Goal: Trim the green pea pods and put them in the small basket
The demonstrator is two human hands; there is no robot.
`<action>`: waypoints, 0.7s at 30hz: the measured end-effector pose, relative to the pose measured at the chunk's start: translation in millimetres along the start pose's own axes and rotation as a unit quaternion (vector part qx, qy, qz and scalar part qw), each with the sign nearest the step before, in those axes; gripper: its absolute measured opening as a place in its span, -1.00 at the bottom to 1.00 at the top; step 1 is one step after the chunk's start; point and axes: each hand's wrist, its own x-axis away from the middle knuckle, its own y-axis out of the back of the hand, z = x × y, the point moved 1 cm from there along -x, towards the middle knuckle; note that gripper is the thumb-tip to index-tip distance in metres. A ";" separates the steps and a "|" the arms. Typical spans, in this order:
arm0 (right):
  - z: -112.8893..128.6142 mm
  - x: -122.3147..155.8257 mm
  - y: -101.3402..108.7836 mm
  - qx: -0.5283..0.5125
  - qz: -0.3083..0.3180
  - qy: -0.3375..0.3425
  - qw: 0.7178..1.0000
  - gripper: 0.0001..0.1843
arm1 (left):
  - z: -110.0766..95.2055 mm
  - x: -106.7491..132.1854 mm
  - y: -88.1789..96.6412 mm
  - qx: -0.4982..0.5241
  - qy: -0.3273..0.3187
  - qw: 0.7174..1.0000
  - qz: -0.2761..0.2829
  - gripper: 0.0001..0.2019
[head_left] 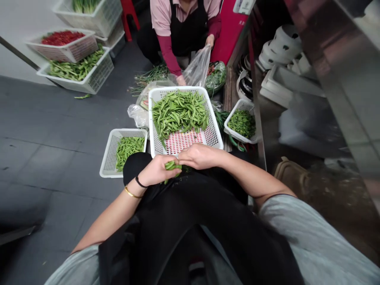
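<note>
My left hand [156, 171] is closed around a few green pea pods [172, 166] over my black apron. My right hand [198, 156] meets it from the right, its fingers pinching the end of the same pods. Just beyond my hands sits a large white basket [214, 133] heaped with green pods [178, 113], its red liner showing at the near end. A smaller white basket [109, 158] to the left holds a smaller pile of pods [129, 147].
Another person crouches past the big basket, holding a clear plastic bag [198, 67]. A small basket of leafy greens [242, 123] sits right. Stacked baskets with red chillies [62, 38] and green beans [75, 69] stand far left. Steel shelving with dishes lines the right.
</note>
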 end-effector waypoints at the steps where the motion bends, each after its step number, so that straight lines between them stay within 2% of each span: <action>1: -2.6 0.5 -1.1 -0.007 -0.038 -0.015 0.999 -0.69 | 4.6 -1.3 -0.1 0.059 0.026 0.997 -0.042 -0.85; 3: -9.9 4.1 -4.2 -0.019 -0.108 -0.049 0.993 -0.68 | 14.5 -2.4 6.6 0.189 0.075 0.969 -0.139 -0.81; 6: -27.7 13.0 -8.8 -0.039 -0.145 -0.079 0.985 -0.67 | 33.7 -1.0 36.7 0.329 0.089 0.893 -0.294 -0.75; 8: -45.9 18.5 -11.1 -0.031 -0.141 -0.111 0.983 -0.66 | 54.1 2.2 67.1 0.347 0.068 0.847 -0.397 -0.72; 10: -67.7 21.8 -13.7 -0.005 -0.118 -0.161 0.980 -0.66 | 82.9 6.8 98.4 0.324 0.060 0.819 -0.470 -0.73; 12: -88.6 21.9 -18.0 0.030 -0.040 -0.224 0.973 -0.73 | 118.4 12.5 125.2 0.291 0.070 0.795 -0.528 -0.75; 14: -103.5 18.3 -23.8 0.074 0.085 -0.291 0.950 -0.79 | 155.9 18.2 144.0 0.253 0.138 0.793 -0.538 -0.76; 16: -108.9 8.7 -28.9 0.114 0.176 -0.319 0.924 -0.76 | 189.4 24.8 155.8 0.185 0.245 0.780 -0.546 -0.74; 18: -105.9 -9.9 -32.6 0.143 0.183 -0.299 0.926 -0.70 | 214.9 31.1 163.4 0.152 0.309 0.767 -0.541 -0.72; 21: -96.8 -53.3 -40.7 0.167 0.134 -0.236 0.948 -0.57 | 238.4 38.5 172.5 0.093 0.370 0.763 -0.523 -0.59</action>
